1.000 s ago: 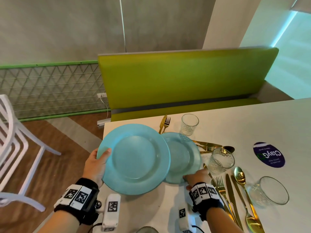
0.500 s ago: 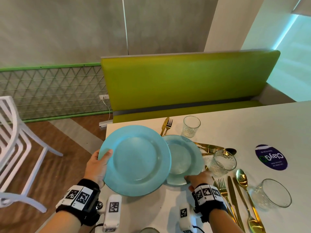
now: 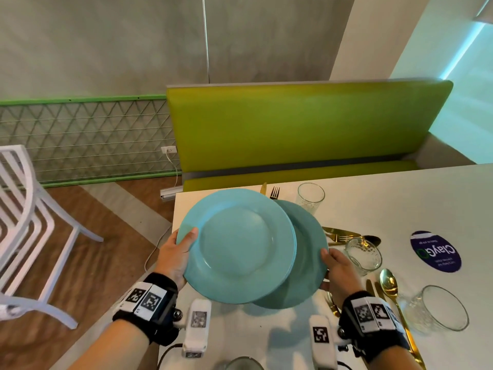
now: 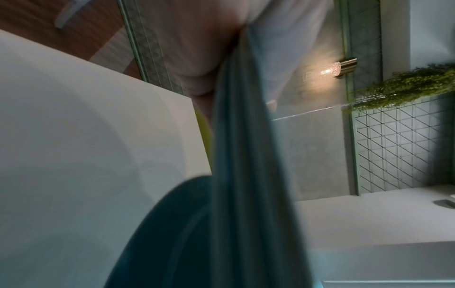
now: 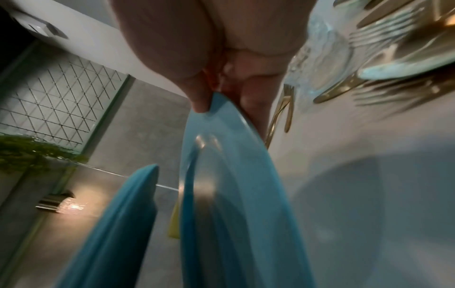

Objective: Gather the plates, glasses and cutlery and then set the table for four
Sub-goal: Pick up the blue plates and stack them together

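My left hand (image 3: 184, 245) grips a light-blue plate (image 3: 240, 247) by its left rim, thumb on top, and holds it above the table's left end. My right hand (image 3: 330, 265) pinches a second blue plate (image 3: 308, 265) by its right rim; that plate sits lower and partly under the first. In the right wrist view the thumb (image 5: 198, 97) presses on the held plate (image 5: 234, 194), with the other plate (image 5: 118, 224) beside it. The left wrist view shows its plate (image 4: 246, 175) edge-on. Three glasses (image 3: 310, 194) (image 3: 364, 253) (image 3: 440, 308) and gold cutlery (image 3: 346, 236) (image 3: 389, 283) lie on the table.
The white table (image 3: 400, 198) ends just left of the plates. A gold knife and fork (image 3: 270, 192) lie behind them. A round purple sticker (image 3: 434, 251) is at right. A green bench (image 3: 306, 129) stands behind; a white chair (image 3: 21, 222) stands on the floor at left.
My right hand has lifted the second plate off the table by its rim. The left hand's plate has shifted right and now overlaps it more.
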`<move>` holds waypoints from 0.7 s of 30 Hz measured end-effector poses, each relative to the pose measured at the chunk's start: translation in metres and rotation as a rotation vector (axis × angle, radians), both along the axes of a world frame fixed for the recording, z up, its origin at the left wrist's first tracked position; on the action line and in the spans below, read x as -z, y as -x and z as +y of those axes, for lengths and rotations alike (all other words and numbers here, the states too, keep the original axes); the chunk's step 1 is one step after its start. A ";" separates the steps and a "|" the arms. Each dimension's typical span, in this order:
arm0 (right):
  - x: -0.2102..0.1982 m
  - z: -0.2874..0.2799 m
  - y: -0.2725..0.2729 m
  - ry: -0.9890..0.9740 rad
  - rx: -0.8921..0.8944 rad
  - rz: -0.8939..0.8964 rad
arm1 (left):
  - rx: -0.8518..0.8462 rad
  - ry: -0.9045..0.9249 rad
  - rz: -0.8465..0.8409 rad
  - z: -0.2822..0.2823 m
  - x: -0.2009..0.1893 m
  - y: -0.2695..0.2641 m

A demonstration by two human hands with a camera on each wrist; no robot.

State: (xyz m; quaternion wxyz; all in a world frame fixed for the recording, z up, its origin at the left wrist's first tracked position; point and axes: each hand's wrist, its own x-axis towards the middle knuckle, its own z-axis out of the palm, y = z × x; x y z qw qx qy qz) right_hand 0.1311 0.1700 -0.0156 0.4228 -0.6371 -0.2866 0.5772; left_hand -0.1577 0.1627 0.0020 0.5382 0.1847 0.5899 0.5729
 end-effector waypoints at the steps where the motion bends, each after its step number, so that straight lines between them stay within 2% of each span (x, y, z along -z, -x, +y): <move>1: -0.004 0.001 0.005 0.002 -0.027 0.011 | 0.003 0.000 0.001 0.000 -0.001 -0.001; 6: -0.019 0.009 0.034 0.023 -0.127 0.072 | -0.013 -0.007 0.060 -0.003 -0.001 0.000; 8: -0.019 0.011 0.043 0.037 -0.145 0.101 | -0.032 -0.015 0.190 -0.004 0.000 0.004; 11: -0.018 0.011 0.059 0.072 -0.174 0.110 | -0.024 0.053 0.482 -0.005 0.006 0.019; 14: -0.013 0.012 0.076 0.094 -0.201 0.130 | 0.001 0.146 0.600 -0.006 0.015 0.034; 16: -0.009 0.016 0.088 0.110 -0.220 0.154 | 0.014 0.171 0.502 -0.006 0.020 0.041; 19: -0.002 0.024 0.102 0.153 -0.226 0.194 | 0.005 0.171 0.202 -0.008 0.027 0.049; 21: 0.003 0.032 0.110 0.186 -0.239 0.214 | -0.012 0.192 0.162 -0.006 0.034 0.056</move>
